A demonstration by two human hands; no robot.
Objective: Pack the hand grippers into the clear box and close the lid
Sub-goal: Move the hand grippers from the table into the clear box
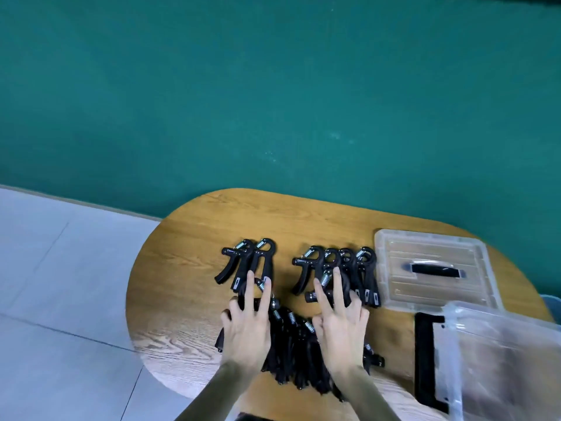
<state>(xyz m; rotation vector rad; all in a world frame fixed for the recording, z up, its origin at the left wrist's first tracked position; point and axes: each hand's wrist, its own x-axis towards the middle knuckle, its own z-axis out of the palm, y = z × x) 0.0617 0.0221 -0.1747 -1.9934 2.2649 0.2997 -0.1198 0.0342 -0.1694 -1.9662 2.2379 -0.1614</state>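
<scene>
Head view: both hands, left hand (247, 326) and right hand (341, 326), fingers spread, press hand grippers (291, 344) at tabletop (188, 268) near edge; gathering step. Next: lift into clear box (501, 360).

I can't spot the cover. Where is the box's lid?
The lid lies flat at the table's far right, beside the upright hand grippers, just beyond the clear box.

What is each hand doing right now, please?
Left hand: open, fingers resting on a hand gripper.
Right hand: open, fingers resting on another hand gripper.
</scene>
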